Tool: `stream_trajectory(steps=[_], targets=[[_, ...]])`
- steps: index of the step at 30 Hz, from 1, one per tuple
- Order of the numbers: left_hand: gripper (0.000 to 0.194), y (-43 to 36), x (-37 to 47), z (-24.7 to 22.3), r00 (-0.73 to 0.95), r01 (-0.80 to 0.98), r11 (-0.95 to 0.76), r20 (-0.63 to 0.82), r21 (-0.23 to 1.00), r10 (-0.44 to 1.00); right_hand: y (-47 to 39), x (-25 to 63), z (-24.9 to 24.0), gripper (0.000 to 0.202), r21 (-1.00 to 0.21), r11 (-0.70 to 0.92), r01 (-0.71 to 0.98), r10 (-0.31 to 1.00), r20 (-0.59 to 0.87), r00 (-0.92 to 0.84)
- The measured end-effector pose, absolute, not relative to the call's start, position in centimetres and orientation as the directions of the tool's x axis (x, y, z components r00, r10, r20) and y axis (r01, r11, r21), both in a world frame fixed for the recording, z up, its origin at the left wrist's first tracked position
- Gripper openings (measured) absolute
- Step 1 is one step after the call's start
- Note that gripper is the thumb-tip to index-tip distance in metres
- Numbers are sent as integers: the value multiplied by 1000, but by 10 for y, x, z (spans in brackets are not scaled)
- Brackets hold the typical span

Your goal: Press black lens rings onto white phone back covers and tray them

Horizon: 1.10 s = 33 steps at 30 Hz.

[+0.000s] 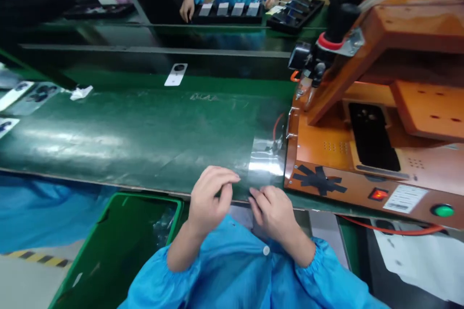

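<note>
My left hand [211,200] is raised over the front edge of the green bench, its fingers stretched out to the right and the thumb apart from them. Nothing shows in it. Close by on the right, my right hand [272,212] is curled at the bench edge, with thumb and forefinger drawn together; whether something small sits between them I cannot make out. Just beyond the right hand, a clear plastic sheet [266,160] lies on the bench. The orange press machine [319,147] stands to its right, with a black phone-shaped piece [373,135] in its holder.
A white card [176,75] with a dark round mark lies at the back of the bench [145,125]. Several cards lie far left. A green bin [119,246] is below my left arm. Across the bench, a co-worker's hands touch a black tray [228,18].
</note>
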<state>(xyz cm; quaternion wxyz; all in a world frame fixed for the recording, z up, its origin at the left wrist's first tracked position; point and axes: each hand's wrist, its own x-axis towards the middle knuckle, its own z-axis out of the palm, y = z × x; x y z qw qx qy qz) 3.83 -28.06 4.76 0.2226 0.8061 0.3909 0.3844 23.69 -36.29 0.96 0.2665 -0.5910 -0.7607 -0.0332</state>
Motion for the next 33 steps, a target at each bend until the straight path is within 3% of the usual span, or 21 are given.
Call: stream_trajectory(steps=[3, 6, 9, 14, 17, 22, 25, 28, 33], targets=[[26, -253, 46, 35, 377, 408, -595, 466, 692, 800, -367, 247, 0, 15, -226, 376, 899, 811, 550, -200], [20, -241, 52, 27, 423, 442, -571, 401, 692, 813, -368, 250, -3, 14, -354, 381, 854, 810, 573, -124], [22, -233, 68, 26, 589, 445, -630, 321, 637, 741, -367, 250, 0, 13, -521, 329, 788, 845, 535, 1], [40, -222, 93, 19, 697, 494, -694, 239, 524, 676, -368, 252, 6, 13, -543, 340, 768, 845, 534, 4], [32, -221, 93, 12, 665, 490, -681, 271, 544, 696, -366, 252, 23, 15, -451, 348, 822, 858, 507, -84], [25, -221, 90, 13, 645, 460, -651, 276, 604, 712, -343, 247, 62, 23, -78, 289, 954, 849, 482, -217], [17, -220, 92, 16, 627, 455, -619, 263, 641, 733, -319, 248, 73, 19, 64, 214, 975, 901, 372, -222], [10, -219, 93, 15, 614, 442, -603, 266, 664, 743, -303, 251, 70, 14, 134, 234, 963, 913, 311, -265], [3, -217, 94, 12, 620, 437, -626, 288, 646, 730, -303, 253, 61, 12, 158, 234, 959, 890, 362, -277]])
